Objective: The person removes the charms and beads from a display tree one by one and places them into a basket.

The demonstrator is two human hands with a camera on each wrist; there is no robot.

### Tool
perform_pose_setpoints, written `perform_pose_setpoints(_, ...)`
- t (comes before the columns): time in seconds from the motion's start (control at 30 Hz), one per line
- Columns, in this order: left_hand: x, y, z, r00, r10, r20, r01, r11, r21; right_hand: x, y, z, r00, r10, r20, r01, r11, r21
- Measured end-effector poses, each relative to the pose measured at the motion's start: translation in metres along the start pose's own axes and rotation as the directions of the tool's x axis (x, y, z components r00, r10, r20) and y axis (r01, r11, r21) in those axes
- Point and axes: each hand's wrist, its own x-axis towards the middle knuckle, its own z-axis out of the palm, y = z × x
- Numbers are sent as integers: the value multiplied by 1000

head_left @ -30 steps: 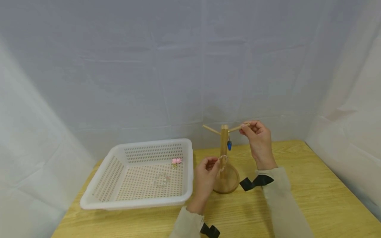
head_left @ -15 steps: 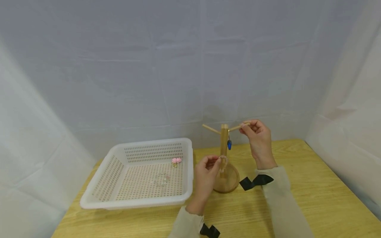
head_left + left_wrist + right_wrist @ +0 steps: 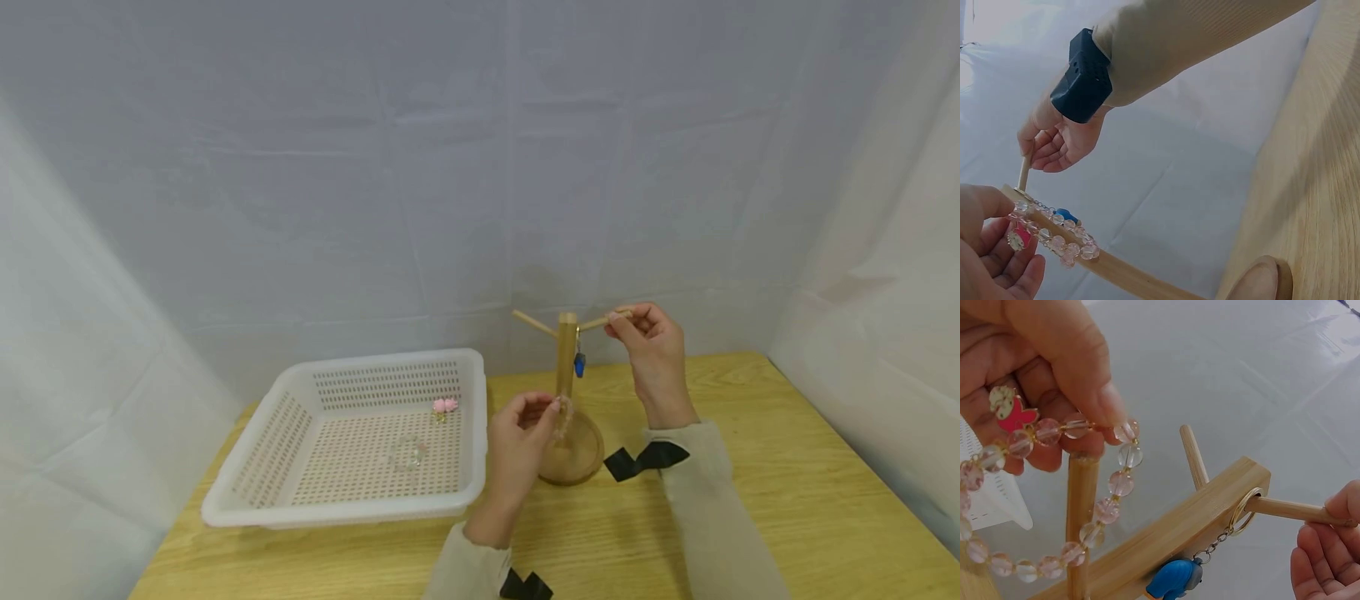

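Beaded bracelet (image 3: 1057,242) at stand (image 3: 566,358), wood-grain table (image 3: 772,475), creased pale sheeting (image 3: 337,208) behind

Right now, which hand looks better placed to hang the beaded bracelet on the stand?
Probably the left hand: it pinches the beaded bracelet near the stand, while the right hand grips the peg carrying the blue keychain.

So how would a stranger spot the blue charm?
Right of the white basket is a wooden stand. The right hand pinches one of its pegs; from a ring on that peg hangs the charm. It's bright blue, unlike the pink bracelet in the left hand.
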Motion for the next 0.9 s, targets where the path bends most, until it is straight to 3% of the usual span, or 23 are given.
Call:
perform_pose_setpoints(0.1, 1, -2, -1, 1000, 28, 6, -28, 1000, 8, 0, 0, 0, 1000, -3, -6, 3, 1000, -7)
perform_pose_setpoints(0.33, 8, -33, -2, 1000, 22, 8, -22, 1000, 8, -1, 0, 0, 1000, -12, -2, 11, 1000, -28)
perform_pose_setpoints(0.4, 9, -35, -3, 999, 30, 12, -30, 1000, 4, -1, 0, 0, 1000, -15, 0, 15, 1000, -27)
perform_pose_setpoints(0.63, 8, -32, -6, 998, 53, 18, -53, 999, -5, -2, -1, -1, 1000, -31, -4, 31, 997, -69)
perform_pose_setpoints(0.7, 7, -21, -8, 999, 48, 22, -48, 999, 12, -3, -1, -1, 999, -41, -7, 40, 996, -79)
perform_pose_setpoints(0.8, 8, -17, -11, 999, 47, 27, -48, 999, 25, -4, -1, -1, 999, -52, -16, 51, 996, -78)
perform_pose_setpoints(0.9, 11, -20, -14, 997, 63, 34, -64, 997, 36, -5, -1, -2, 998, -57, -26, 55, 994, -93)
